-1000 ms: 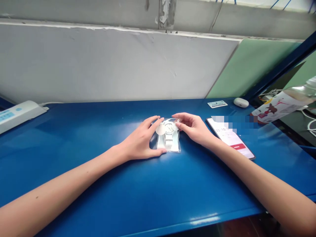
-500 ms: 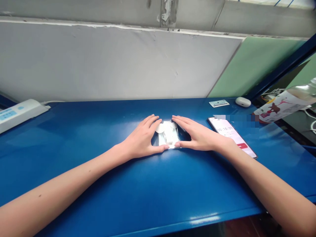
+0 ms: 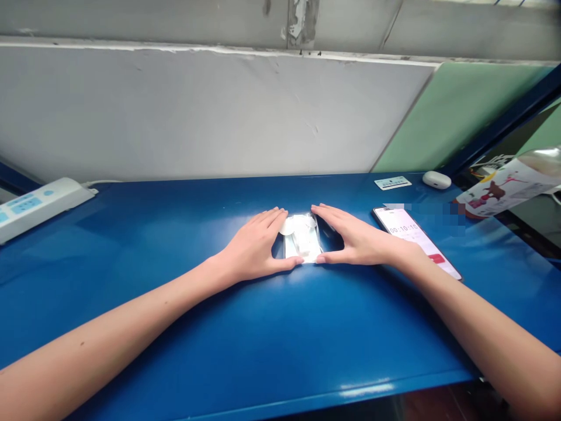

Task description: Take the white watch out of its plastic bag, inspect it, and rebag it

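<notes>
A small clear plastic packet (image 3: 303, 238) with white contents lies flat on the blue table (image 3: 280, 345); what exactly is inside I cannot make out. A round white piece (image 3: 288, 225) shows at its upper left. My left hand (image 3: 259, 242) rests along the packet's left side, fingers stretched and thumb out to its lower edge. On the other side my right hand (image 3: 350, 235) is spread, its thumb tip at the lower right corner and its fingers near the upper right. Neither hand has closed around the packet.
A phone (image 3: 409, 234) with a running timer lies beside my right wrist. Behind it are a card (image 3: 393, 183) and a white earbud case (image 3: 437, 180). A labelled bottle (image 3: 504, 187) leans at the right. A white power strip (image 3: 44, 204) sits far left, and a wall (image 3: 197, 117) closes the back.
The view has shifted slightly, moving the scene a little to the right. My right fingertips are slightly farther from the packet. The phone's timer has advanced by a second.
</notes>
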Demonstrator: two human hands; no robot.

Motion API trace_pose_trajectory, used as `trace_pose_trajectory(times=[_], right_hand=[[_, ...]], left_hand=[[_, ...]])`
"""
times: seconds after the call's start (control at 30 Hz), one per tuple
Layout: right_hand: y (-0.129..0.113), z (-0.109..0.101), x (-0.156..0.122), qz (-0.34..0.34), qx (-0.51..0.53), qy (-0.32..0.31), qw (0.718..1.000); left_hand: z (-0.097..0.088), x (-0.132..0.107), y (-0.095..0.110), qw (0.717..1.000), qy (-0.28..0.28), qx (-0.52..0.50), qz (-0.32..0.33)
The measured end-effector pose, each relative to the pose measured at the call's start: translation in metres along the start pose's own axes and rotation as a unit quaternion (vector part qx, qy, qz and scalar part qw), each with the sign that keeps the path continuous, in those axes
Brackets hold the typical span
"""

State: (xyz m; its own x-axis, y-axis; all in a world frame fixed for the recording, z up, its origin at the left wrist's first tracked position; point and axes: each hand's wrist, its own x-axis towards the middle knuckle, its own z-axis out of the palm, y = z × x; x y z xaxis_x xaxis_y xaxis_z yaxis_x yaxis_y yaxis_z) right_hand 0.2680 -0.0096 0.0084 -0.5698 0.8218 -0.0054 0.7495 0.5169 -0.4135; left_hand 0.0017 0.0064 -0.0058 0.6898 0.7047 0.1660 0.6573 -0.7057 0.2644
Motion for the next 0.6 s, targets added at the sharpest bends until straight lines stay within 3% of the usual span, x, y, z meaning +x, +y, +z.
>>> trace_pose_trajectory(times=[0.6], right_hand=[[0.005, 0.0044, -0.0013, 0.0, 0.005, 0.012, 1.0]], left_hand=[[0.0005, 0.0, -0.002, 1.0, 0.005, -0.004, 0.015]])
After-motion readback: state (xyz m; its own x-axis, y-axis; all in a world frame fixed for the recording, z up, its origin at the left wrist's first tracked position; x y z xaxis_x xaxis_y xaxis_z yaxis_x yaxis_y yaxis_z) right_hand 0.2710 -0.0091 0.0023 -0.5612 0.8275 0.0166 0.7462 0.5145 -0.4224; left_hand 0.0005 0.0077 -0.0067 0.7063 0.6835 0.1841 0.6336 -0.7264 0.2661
